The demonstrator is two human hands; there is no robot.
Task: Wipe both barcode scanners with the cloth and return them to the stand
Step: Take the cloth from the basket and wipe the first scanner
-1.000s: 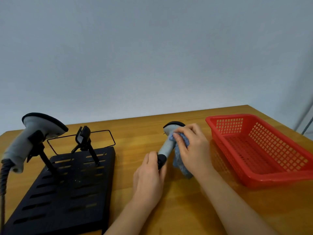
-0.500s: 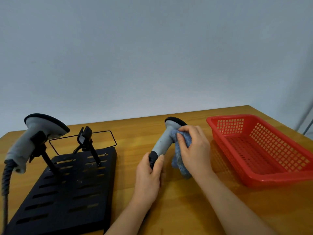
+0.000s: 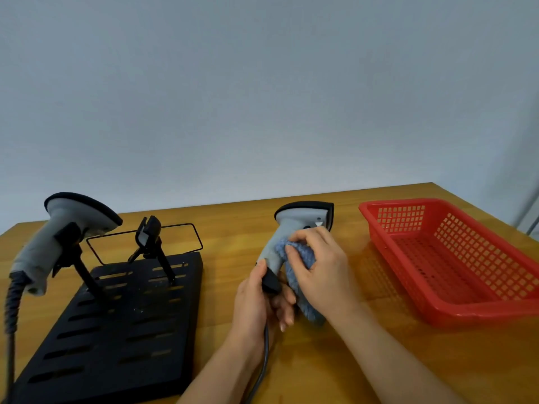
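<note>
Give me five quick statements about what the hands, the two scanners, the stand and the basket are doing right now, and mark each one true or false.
1. The left hand holds the scanner being wiped by its lower end. True.
2. The right hand presses a blue cloth against that scanner's handle. True.
3. The red basket holds the cloth. False: nothing shows inside it; the cloth is in the right hand.
4. Both holders on the black stand carry scanners. False: the other scanner sits in the left holder; the right holder is empty.
5. The wiped scanner lies flat on the table. False: it is held upright.
</note>
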